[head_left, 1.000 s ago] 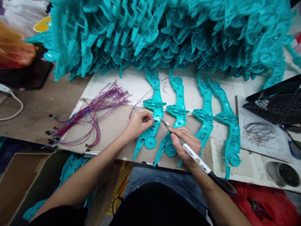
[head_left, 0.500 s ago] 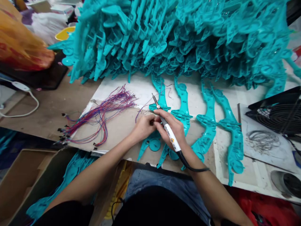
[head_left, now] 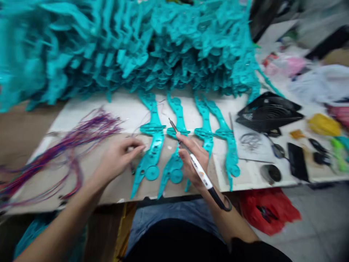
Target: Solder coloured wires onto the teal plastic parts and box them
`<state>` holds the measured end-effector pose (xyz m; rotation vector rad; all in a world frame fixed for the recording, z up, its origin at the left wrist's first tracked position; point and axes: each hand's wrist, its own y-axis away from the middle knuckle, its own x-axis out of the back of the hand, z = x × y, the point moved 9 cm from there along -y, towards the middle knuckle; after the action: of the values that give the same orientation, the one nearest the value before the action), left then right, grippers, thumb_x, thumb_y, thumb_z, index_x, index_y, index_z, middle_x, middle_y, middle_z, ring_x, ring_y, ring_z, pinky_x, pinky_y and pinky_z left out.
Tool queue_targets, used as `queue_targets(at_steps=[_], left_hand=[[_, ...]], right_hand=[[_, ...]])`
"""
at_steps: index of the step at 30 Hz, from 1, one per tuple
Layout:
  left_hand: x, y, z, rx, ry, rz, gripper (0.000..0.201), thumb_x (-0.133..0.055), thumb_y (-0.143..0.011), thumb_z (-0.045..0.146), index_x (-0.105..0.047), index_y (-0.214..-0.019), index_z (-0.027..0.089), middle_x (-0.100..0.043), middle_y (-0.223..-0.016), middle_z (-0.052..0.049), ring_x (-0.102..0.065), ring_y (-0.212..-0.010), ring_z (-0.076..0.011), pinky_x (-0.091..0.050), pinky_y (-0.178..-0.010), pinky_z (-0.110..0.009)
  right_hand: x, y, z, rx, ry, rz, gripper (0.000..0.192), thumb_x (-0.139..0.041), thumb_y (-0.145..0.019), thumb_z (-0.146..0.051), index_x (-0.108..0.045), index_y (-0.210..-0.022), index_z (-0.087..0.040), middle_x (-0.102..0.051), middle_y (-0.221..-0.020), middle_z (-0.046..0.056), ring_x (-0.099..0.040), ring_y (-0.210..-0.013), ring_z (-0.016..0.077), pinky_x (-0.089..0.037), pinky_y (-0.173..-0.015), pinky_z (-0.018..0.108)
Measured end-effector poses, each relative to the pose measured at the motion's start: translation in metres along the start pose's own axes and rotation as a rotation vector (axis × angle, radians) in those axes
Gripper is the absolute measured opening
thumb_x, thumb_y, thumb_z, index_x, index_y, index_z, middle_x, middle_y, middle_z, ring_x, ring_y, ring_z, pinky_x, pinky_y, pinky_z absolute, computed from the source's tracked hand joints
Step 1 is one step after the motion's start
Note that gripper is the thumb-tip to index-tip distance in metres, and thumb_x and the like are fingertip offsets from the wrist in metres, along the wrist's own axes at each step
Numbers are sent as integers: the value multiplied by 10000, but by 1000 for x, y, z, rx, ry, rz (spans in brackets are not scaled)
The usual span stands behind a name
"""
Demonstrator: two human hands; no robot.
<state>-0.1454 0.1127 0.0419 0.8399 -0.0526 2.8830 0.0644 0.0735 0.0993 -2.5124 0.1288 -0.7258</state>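
Observation:
Several long teal plastic parts lie side by side on the bench in front of me. My right hand holds a white and black soldering iron, its tip pointing up and away over the second part. My left hand hovers just left of the leftmost part, fingers pinched loosely near a thin wire; the blur hides whether it grips anything. A bundle of red, blue and purple wires lies further left.
A big heap of teal parts fills the back of the bench. A black fan, a coil of solder and small dark items sit to the right. A red bag lies below the bench edge.
The view has swung right and blurred. My left hand has slid left off the leftmost part. The right hand still holds the iron, tip raised.

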Motion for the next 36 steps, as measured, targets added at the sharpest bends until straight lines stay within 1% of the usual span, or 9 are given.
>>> queue_targets(at_steps=[2, 4, 7, 10, 15, 19, 28, 32, 36], left_hand=[[-4, 6, -7, 55, -78, -60, 224, -613, -765, 431, -720, -769, 235, -741, -773, -3, -645, -712, -202, -474, -622, -264], [-12, 14, -16, 114, -114, -106, 222, -609, -755, 453, -714, -766, 258, -748, -779, 23, -656, -712, -208, -487, -617, -267], [-19, 27, -24, 206, -84, -54, 178, -625, -727, 456, -695, -755, 295, -750, -771, 61, -673, -722, -219, -522, -640, -290], [-22, 40, -30, 337, 2, 56, 135, -639, -721, 452, -679, -739, 324, -742, -749, 89, -685, -750, -221, -555, -700, -326], [-33, 47, -20, 441, 133, 68, 84, -675, -693, 443, -685, -686, 360, -729, -698, 111, -685, -736, -219, -568, -696, -346], [-26, 44, -7, 455, 84, 102, 146, -650, -644, 477, -680, -579, 349, -699, -591, 94, -660, -623, -223, -552, -619, -348], [11, 24, -18, 250, -293, 41, 108, -592, -724, 494, -668, -652, 464, -678, -654, 258, -667, -711, -194, -477, -700, -352], [11, 20, -10, 234, -287, 54, 128, -620, -709, 479, -687, -681, 374, -708, -660, 160, -652, -667, -191, -476, -654, -314], [-24, 21, -8, 190, -86, -50, 209, -634, -757, 423, -708, -805, 233, -743, -781, 15, -655, -743, -193, -495, -694, -288]], right_hand=[[53, 21, 7, -8, 126, 147, 296, -531, -927, -349, -674, -1157, -232, -719, -1028, 65, -665, -876, 185, -549, -830, 355], [113, 48, 29, -105, 270, 348, 238, -553, -908, -312, -717, -1053, -219, -729, -949, 58, -674, -841, 186, -549, -799, 348], [196, 93, 72, -313, 440, 698, 239, -577, -882, -329, -748, -909, -165, -726, -809, 58, -671, -745, 184, -542, -742, 332], [232, 114, 115, -444, 480, 770, 292, -587, -853, -360, -754, -901, -126, -714, -743, 61, -658, -704, 184, -531, -728, 333], [235, 114, 155, -501, 423, 690, 354, -596, -836, -426, -758, -928, -125, -707, -719, 58, -637, -650, 172, -528, -682, 321], [233, 114, 170, -515, 386, 674, 398, -592, -836, -475, -753, -961, -133, -709, -737, 58, -629, -641, 165, -523, -655, 309], [232, 116, 185, -565, 308, 680, 441, -601, -816, -499, -743, -989, -119, -691, -692, 43, -597, -582, 147, -501, -588, 285], [234, 114, 186, -583, 259, 712, 439, -603, -809, -477, -743, -978, -97, -658, -640, 34, -570, -548, 139, -475, -554, 282], [234, 110, 159, -493, 223, 845, 324, -645, -782, -390, -757, -927, -122, -612, -600, 2, -543, -534, 124, -441, -539, 275]])
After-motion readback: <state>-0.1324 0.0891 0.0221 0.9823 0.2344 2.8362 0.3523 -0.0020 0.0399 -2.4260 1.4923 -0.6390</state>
